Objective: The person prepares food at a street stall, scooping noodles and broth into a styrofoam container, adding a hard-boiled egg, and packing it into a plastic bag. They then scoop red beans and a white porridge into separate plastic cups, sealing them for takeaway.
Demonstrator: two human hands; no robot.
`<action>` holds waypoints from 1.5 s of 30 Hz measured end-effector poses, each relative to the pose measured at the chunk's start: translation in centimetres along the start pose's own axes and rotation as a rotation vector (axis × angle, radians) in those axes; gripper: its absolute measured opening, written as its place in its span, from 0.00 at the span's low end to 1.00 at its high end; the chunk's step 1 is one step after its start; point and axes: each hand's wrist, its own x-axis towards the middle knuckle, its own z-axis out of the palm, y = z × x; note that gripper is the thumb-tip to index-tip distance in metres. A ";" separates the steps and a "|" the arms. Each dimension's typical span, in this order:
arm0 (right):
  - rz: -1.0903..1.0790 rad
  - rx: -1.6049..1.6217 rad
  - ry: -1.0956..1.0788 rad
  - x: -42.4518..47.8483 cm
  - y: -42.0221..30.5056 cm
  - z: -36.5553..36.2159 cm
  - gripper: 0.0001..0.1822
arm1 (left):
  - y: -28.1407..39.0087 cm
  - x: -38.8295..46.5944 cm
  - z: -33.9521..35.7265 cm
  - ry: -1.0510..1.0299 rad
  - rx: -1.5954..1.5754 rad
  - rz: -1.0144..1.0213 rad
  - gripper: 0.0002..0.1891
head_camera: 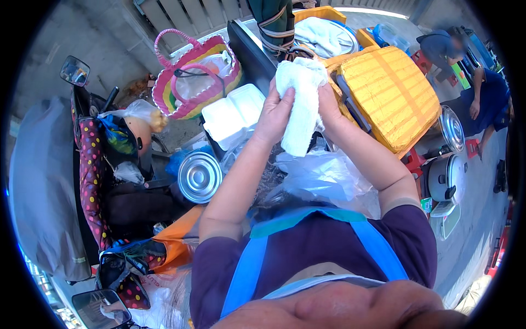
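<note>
Both hands are raised in front of me and grip one white terry cloth (299, 119). My left hand (274, 111) holds its left side, the thumb pressed on the front. On the right side, my right hand (328, 100) has hold of the cloth, its fingers partly hidden behind it. The lower part of the cloth hangs down between my forearms. An open white foam food box (234, 115) lies just left of my left hand. To the right of my right hand stands a box wrapped in yellow tape (390, 96). Crumpled clear plastic bags (324, 177) lie below the hands.
A pink-handled woven basket (191, 96) stands at the upper left, above a round metal lid (200, 177). A motor scooter with a polka-dot cover (91, 164) is parked at left. A lidded pot (444, 179) sits at right. Two people (489, 98) are at the far right.
</note>
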 end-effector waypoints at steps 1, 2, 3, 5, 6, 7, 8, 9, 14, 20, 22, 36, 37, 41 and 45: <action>0.306 0.906 -0.060 -0.7 1.1 0.6 0.20 | -1.9 0.8 0.6 0.097 0.640 0.397 0.23; 0.267 0.727 -0.066 -1.6 0.9 1.6 0.20 | -2.7 0.8 0.7 0.139 0.491 0.314 0.23; 0.227 0.549 -0.076 -2.1 0.6 2.1 0.20 | -3.1 0.8 0.8 0.181 0.345 0.234 0.23; -0.127 0.087 -0.152 -0.4 4.3 0.3 0.19 | -3.0 0.7 2.1 0.235 0.050 0.217 0.19; -0.385 -0.285 -0.098 -0.5 4.7 0.4 0.19 | -2.3 0.4 2.6 0.272 -0.114 0.176 0.18; -0.422 -0.287 -0.078 -0.6 5.1 0.4 0.18 | -1.9 0.2 2.8 0.310 -0.279 0.133 0.18; -0.457 -0.289 -0.056 -0.9 5.4 0.3 0.17 | -2.0 0.2 2.5 0.336 -0.325 0.121 0.17; -0.271 0.084 -0.084 -2.0 4.0 1.5 0.17 | -2.1 0.2 2.0 0.364 -0.336 0.126 0.17; -0.006 0.263 -0.015 -2.3 2.3 2.2 0.15 | -5.2 0.3 -3.0 0.259 -0.547 0.073 0.20; 0.285 0.306 0.075 -0.1 0.2 -1.0 0.20 | -1.2 -3.5 -6.0 0.705 0.263 0.138 0.23; 0.238 0.196 0.057 -0.4 0.0 -0.5 0.19 | -0.1 -5.1 -6.9 0.578 0.401 0.432 0.16; -0.077 -0.310 -0.003 -0.4 -0.2 1.1 0.17 | -1.5 -4.4 -6.5 0.330 -0.382 -0.275 0.14; -0.253 -0.532 -0.109 0.2 -1.3 -0.1 0.21 | -0.9 -4.5 -7.2 0.384 -0.346 -0.248 0.11; -0.362 -1.283 -0.258 3.0 0.5 -5.4 0.34 | 1.1 -4.6 -9.6 0.297 -0.244 -0.239 0.10; 0.248 -1.341 -0.283 3.4 3.5 -10.7 0.36 | 3.9 -4.1 -9.5 0.347 0.007 -0.060 0.11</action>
